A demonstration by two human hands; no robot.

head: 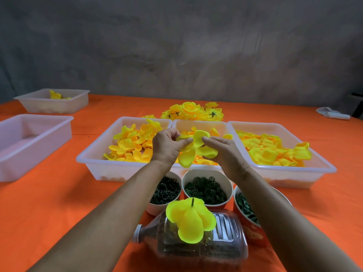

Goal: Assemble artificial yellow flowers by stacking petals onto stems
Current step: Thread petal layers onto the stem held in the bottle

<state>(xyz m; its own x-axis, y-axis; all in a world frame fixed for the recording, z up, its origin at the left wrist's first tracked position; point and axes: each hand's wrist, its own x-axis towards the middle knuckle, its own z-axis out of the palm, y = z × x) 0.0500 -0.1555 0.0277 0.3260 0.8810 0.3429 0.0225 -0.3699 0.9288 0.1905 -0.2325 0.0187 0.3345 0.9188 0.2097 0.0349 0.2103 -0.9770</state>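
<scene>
At the centre of the frame, both hands are working one yellow petal piece (193, 148) over the middle tray (176, 122) — the left hand (167, 146) is pinching its left edge and the right hand (222, 152) is pinching its right side. It is looking thin, soft and very light — likely best gripped near its middle. Bright rounded lobes are drooping below the fingers.
</scene>
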